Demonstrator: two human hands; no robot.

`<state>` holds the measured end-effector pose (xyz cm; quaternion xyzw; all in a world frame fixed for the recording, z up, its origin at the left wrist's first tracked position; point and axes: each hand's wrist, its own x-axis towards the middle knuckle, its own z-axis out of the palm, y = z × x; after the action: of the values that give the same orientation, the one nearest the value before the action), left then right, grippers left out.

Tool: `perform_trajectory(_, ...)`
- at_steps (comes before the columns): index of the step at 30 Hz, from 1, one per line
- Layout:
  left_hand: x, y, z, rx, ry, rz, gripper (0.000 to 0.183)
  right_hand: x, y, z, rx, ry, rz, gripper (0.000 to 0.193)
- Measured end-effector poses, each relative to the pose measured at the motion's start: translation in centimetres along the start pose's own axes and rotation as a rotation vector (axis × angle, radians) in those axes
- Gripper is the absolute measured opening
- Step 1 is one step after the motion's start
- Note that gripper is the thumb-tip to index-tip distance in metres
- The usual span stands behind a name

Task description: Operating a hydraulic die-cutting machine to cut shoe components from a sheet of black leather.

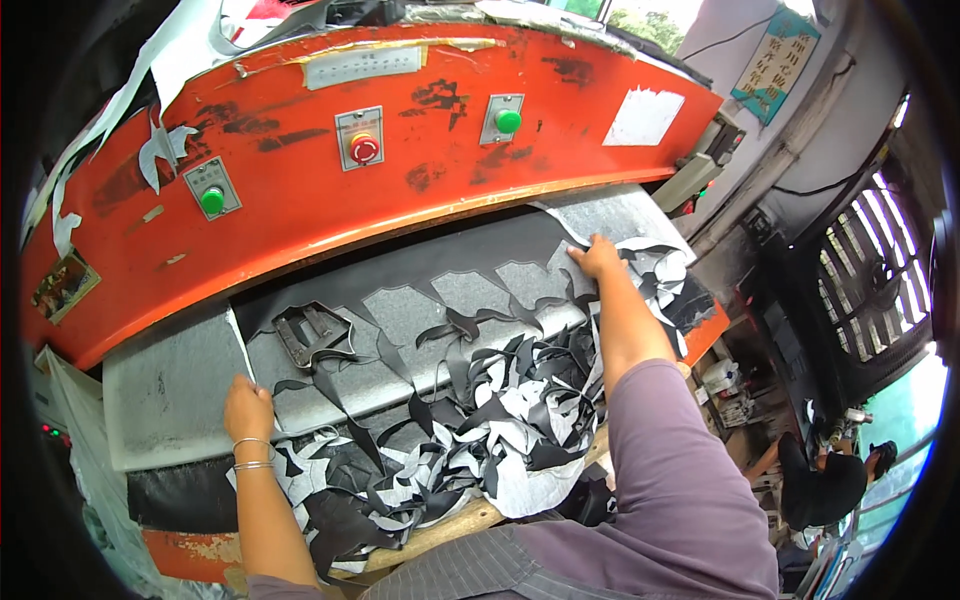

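Observation:
A black sheet with a pale underside [400,262] lies across the grey cutting board [165,390] of a red press. Its near edge is cut into a row of notches with thin strips hanging between them. My left hand [248,408], with bangles at the wrist, is closed on the sheet's left edge, where a white edge shows. Farther off, my right hand [598,258] pinches the sheet near its right edge. Between my hands, nearer the left one, a metal cutting die [314,335] rests on the board by the notched edge; neither hand touches it.
Black and white offcuts [500,420] are heaped along the near side, above a wooden rail [450,527]. The red press beam [280,200] spans the far side, carrying green buttons [508,122] and a red stop button [363,149]. Another person [825,485] is at the far right.

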<state>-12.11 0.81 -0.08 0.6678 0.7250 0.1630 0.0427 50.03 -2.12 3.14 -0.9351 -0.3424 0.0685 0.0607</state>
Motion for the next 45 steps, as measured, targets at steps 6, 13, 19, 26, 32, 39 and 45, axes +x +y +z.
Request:
perform_trajectory(6, -0.4, 0.9, -1.0, 0.066, 0.0, -0.041, 0.015, 3.6, 2.3, -0.1, -0.075, 0.07, -0.332, 0.044)
perform_trajectory(13, -1.5, 0.5, -3.3, 0.136, -0.144, -0.159, 0.018, 5.8, 5.6, -0.6, -0.205, 0.034, -0.622, 0.033)
perform_trajectory(19, -4.1, 0.6, -4.6, 0.115, -0.217, -0.194, 0.016, 5.1, 8.9, -1.9, -0.186, 0.053, -0.768, 0.028)
perform_trajectory(26, -7.0, 0.8, -7.5, 0.034, -0.283, -0.238, 0.016, 4.3, 15.2, -3.5, -0.205, -0.003, -0.62, 0.024)
perform_trajectory(32, -8.7, -0.9, -6.3, -0.095, -0.522, -0.218, 0.016, 4.2, 15.8, -5.2, -0.412, 0.005, -0.469, 0.022)
perform_trajectory(39, -5.6, 3.1, -4.7, -0.421, -0.045, 0.114, 0.016, -16.2, -5.2, -4.0, 0.339, -0.171, -0.973, 0.063)
perform_trajectory(45, -2.2, 8.9, -0.3, -0.618, -0.043, 0.567, 0.016, -26.3, -13.9, 1.5, 0.034, -0.357, -1.412, 0.062)
